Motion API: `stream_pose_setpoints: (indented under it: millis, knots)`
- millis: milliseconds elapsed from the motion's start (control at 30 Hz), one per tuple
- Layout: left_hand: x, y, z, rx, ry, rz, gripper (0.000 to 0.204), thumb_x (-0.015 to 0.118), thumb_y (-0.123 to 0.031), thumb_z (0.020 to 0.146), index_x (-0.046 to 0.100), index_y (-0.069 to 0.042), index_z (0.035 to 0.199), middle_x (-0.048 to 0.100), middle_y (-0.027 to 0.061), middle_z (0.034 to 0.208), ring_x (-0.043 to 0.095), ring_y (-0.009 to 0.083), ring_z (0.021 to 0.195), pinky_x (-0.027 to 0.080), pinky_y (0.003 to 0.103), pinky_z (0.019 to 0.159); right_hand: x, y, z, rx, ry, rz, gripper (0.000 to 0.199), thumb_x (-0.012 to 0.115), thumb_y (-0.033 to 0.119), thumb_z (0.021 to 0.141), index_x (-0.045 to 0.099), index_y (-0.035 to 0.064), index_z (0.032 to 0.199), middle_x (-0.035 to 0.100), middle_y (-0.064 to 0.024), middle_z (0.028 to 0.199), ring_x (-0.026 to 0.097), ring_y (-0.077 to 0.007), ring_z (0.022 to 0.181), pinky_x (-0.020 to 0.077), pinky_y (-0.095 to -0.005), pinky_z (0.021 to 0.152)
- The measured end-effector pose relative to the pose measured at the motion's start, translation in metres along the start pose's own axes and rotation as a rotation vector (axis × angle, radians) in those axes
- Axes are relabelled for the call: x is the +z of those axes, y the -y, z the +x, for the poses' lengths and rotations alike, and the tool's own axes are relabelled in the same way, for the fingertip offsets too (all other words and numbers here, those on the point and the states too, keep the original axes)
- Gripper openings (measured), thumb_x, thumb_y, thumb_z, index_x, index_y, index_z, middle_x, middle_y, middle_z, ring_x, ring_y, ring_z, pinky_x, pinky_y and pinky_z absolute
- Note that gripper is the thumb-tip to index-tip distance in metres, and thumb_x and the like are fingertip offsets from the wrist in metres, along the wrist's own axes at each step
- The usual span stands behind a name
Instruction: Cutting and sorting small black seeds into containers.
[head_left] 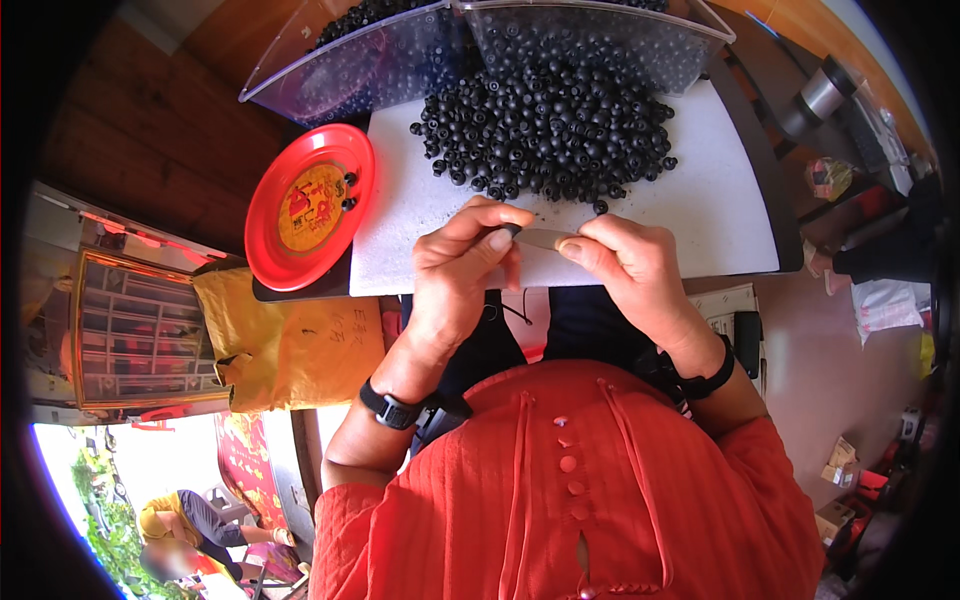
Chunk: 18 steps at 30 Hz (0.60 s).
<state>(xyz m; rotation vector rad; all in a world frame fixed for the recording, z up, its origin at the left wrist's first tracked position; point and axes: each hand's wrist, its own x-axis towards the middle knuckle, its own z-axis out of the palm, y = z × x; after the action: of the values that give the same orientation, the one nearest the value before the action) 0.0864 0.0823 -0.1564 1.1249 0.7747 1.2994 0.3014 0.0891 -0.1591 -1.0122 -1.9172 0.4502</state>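
My left hand [462, 262] is closed, pinching a small black round piece [513, 229] between thumb and fingers. In my right hand [632, 262] the fingers are closed on a small knife [541, 238], whose thin pointed blade reaches across to the black piece. Both hands are over the near part of a white board [725, 190]. Just beyond them spreads a heap of small black round pieces [555, 130], some showing a hole. One single black piece [600, 207] lies apart from the heap, close to my right hand. The knife's handle is hidden in my grip.
A red plate [262, 230] with a few black pieces stands at the left. Behind the heap are two clear plastic bins [600, 30] of similar pieces. A yellow sack [290, 340] hangs below the plate. At the right are a metallic cylinder [828, 90] and another person's dark sleeve [885, 255].
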Motion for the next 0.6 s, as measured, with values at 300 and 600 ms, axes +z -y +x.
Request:
stream_pose_setpoints:
  millis: [300, 600]
  knots:
    - [-0.105, -0.077, 0.007, 0.386, -0.389, 1.054, 0.024, 0.061, 0.008, 0.091, 0.075, -0.001, 0.11, 0.067, 0.008, 0.103, 0.063, 0.0141, 0.082, 0.052, 0.027, 0.07, -0.02, -0.002, -0.002, 0.262, -0.059, 0.339, 0.017, 0.072, 0.012, 0.099, 0.072, -0.0045, 0.099, 0.066, -0.0001, 0.076, 0.053, -0.0047, 0.066, 0.0432, -0.0221, 0.06]
    - [-0.067, -0.042, 0.019, 0.613, -0.184, 1.383, 0.018, 0.079, 0.002, 0.077, 0.072, -0.003, 0.093, 0.065, 0.0139, 0.094, 0.063, 0.0352, 0.09, 0.051, 0.045, 0.081, -0.013, -0.004, 0.002, 0.165, -0.123, 0.281, 0.02, 0.071, 0.014, 0.1, 0.071, -0.0024, 0.089, 0.054, -0.0005, 0.061, 0.044, -0.0048, 0.055, 0.036, -0.0252, 0.05]
